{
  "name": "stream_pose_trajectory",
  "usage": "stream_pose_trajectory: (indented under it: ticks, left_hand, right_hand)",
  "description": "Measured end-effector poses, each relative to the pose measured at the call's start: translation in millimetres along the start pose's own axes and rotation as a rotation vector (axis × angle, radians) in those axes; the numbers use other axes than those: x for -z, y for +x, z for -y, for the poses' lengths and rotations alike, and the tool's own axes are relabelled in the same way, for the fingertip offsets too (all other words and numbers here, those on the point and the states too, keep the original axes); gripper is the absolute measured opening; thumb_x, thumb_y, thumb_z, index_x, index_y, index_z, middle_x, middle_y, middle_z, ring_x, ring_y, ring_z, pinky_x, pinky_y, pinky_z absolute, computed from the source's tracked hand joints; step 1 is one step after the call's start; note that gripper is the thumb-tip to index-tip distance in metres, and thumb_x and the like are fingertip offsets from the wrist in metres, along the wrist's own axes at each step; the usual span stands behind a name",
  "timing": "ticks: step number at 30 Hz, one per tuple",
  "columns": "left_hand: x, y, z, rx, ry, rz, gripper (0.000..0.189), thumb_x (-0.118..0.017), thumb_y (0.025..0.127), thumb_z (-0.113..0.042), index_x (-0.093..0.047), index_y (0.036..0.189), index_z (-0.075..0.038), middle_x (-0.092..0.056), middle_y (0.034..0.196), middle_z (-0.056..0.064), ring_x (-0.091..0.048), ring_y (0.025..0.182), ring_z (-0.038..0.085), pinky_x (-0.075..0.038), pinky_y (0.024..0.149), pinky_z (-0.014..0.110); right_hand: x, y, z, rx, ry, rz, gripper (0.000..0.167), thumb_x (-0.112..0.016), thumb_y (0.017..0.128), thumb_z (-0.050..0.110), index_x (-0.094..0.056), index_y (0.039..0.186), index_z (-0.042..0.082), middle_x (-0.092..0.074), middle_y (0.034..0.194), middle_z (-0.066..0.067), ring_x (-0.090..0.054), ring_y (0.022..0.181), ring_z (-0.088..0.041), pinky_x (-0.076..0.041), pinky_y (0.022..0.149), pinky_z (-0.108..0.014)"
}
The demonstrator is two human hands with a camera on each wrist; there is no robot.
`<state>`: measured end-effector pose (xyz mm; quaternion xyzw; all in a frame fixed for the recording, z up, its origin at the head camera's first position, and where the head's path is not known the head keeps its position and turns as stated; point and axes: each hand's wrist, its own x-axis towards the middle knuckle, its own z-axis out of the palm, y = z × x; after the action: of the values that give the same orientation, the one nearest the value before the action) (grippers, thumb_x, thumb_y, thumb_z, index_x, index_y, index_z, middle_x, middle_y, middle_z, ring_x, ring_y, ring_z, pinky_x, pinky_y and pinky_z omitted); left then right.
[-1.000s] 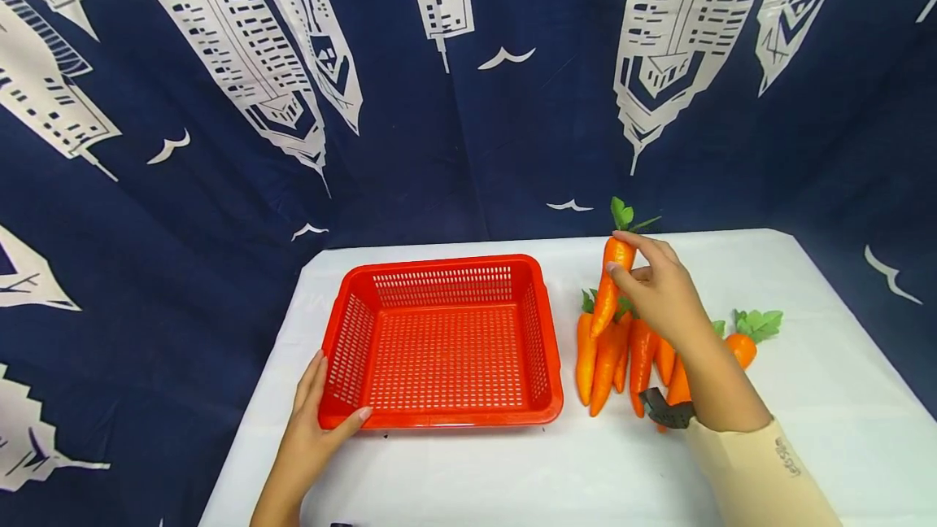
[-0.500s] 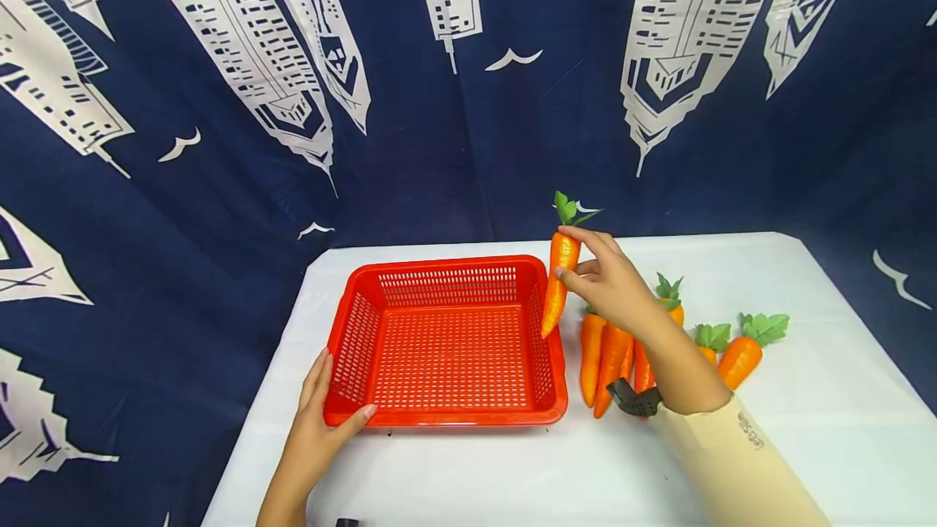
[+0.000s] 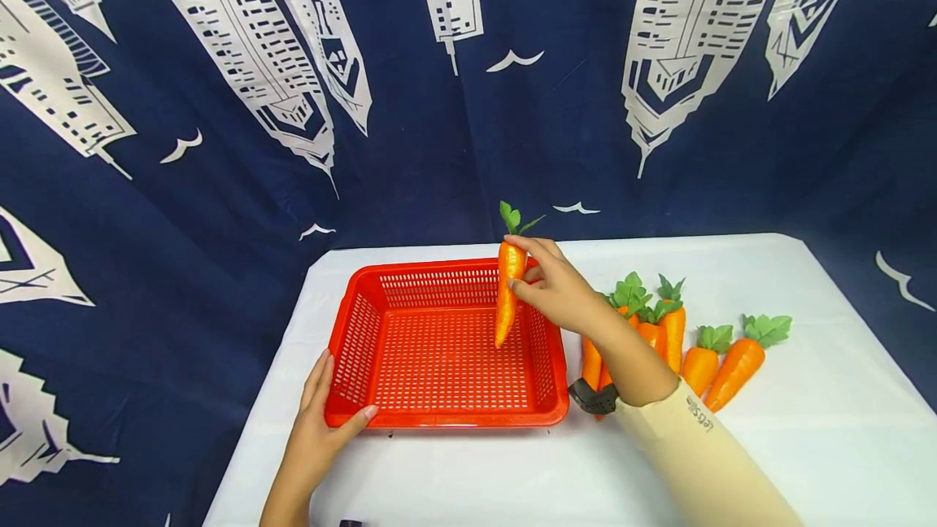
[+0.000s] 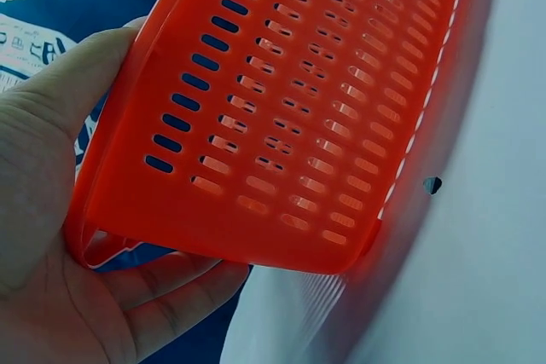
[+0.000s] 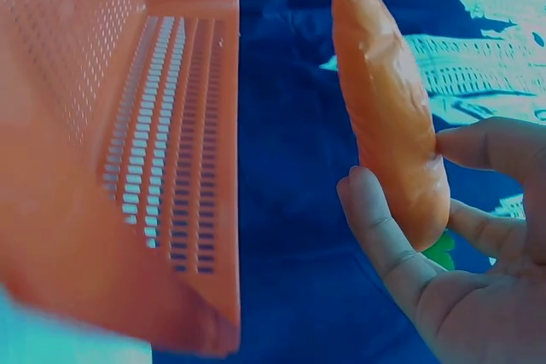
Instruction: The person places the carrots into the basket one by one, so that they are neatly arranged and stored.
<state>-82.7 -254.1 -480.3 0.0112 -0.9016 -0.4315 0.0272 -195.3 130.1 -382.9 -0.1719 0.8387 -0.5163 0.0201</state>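
A red perforated plastic basket (image 3: 439,420) stands on the white table, its floor bare in the head view. At its near left corner my left hand (image 3: 315,421) grips the rim, thumb over the near edge and fingers along the left side. The left wrist view shows that hand (image 4: 77,210) around the basket corner (image 4: 196,219). Over the right part of the basket, my right hand (image 3: 556,287) pinches an orange carrot (image 3: 507,291) near its leafy top, tip pointing down. In the right wrist view thumb and fingers hold the carrot's (image 5: 388,108) thick end, beside the basket wall (image 5: 223,125).
Several more carrots (image 3: 735,368) with green leaves lie to the right of the basket, some partly hidden under my right forearm. A dark blue cloth (image 3: 468,153) printed with white buildings hangs behind the white table (image 3: 468,478). A small dark object (image 3: 350,523) shows at the bottom edge.
My right hand has carried the carrot leftward from above the other carrots, past the basket's right rim, to over its interior. The left hand has stayed at the basket corner.
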Motion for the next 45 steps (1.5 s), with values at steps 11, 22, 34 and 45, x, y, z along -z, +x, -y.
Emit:
stream_pose_trajectory:
  ticks: [11, 22, 34, 45]
  left_hand:
    - [1.7, 0.5, -1.9, 0.0, 0.029, 0.002, 0.108, -0.083, 0.082, -0.044, -0.016, 0.164, -0.024, -0.011, 0.171, -0.005, -0.027, 0.15, 0.035, -0.028, 0.115, 0.07]
    - [2.8, 1.7, -3.2, 0.01, 0.014, 0.011, 0.109, -0.084, 0.081, -0.045, -0.017, 0.164, -0.022, -0.011, 0.171, -0.002, -0.022, 0.153, 0.036, -0.025, 0.116, 0.072]
    - [-3.3, 0.5, 3.4, 0.019, 0.004, 0.002, 0.108, -0.085, 0.081, -0.037, -0.017, 0.164, -0.021, -0.011, 0.171, -0.003, -0.023, 0.152, 0.035, -0.027, 0.116, 0.07]
    - [-1.3, 1.2, 1.0, 0.019, 0.016, 0.001, 0.108, -0.085, 0.081, -0.039, -0.017, 0.164, -0.021, -0.011, 0.171, -0.004, -0.023, 0.152, 0.036, -0.027, 0.116, 0.07]
  right_hand:
    - [-35, 21.6, 5, -0.037, -0.02, 0.081, 0.063, -0.072, 0.092, 0.017, -0.046, 0.15, 0.025, -0.044, 0.14, -0.01, -0.064, 0.095, -0.022, -0.056, 0.074, -0.028]
    - [-69, 42.1, 2, -0.118, -0.027, 0.199, 0.065, -0.077, 0.089, 0.016, -0.05, 0.148, 0.019, -0.043, 0.139, -0.015, -0.065, 0.077, -0.019, -0.054, 0.07, -0.027]
    - [-99, 48.8, -13, -0.202, -0.027, 0.274, 0.061, -0.08, 0.086, 0.011, -0.056, 0.142, 0.017, -0.041, 0.145, -0.02, -0.068, 0.085, -0.023, -0.062, 0.076, -0.037]
    - [-113, 50.6, -32, -0.335, 0.197, 0.415, 0.062, -0.077, 0.088, 0.007, -0.051, 0.144, 0.011, -0.051, 0.136, -0.016, -0.067, 0.083, -0.022, -0.063, 0.071, -0.045]
